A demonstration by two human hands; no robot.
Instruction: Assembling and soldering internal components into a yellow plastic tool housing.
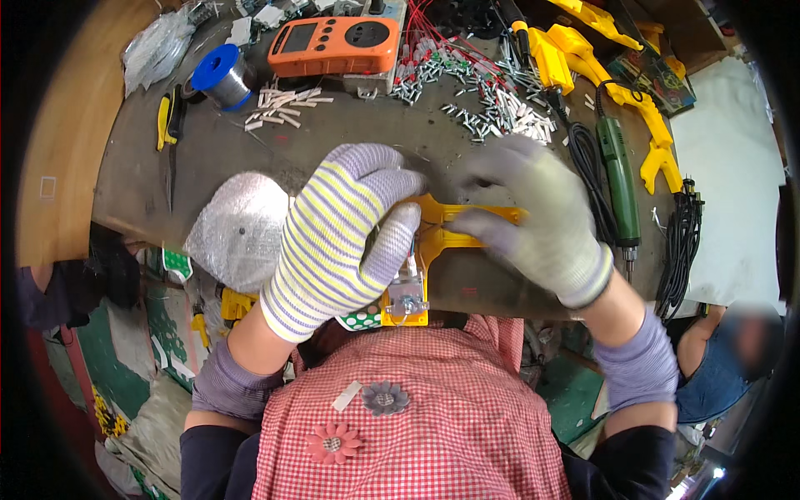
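My left hand [346, 225], in a yellow and grey striped knit glove, is closed on a yellow plastic housing [477, 215]. The housing's forked part points right, toward my other hand. A clear and metallic fitting [407, 302] sits in the housing's near end, below my left thumb. My right hand [533, 212], in a pale grey glove, hovers over the forked part. It is smeared by motion; thumb and fingers look separated, but whether anything is between them cannot be made out. My left fingers hide the middle of the housing.
At the back stand an orange multimeter [333, 46] and a blue solder spool [222, 77], with pliers [169, 125] at left. Small screws [479, 112] and red wires [450, 46] lie scattered. A green electric screwdriver [617, 179], black cables [683, 242] and yellow housings [612, 75] occupy the right. Someone sits at far right.
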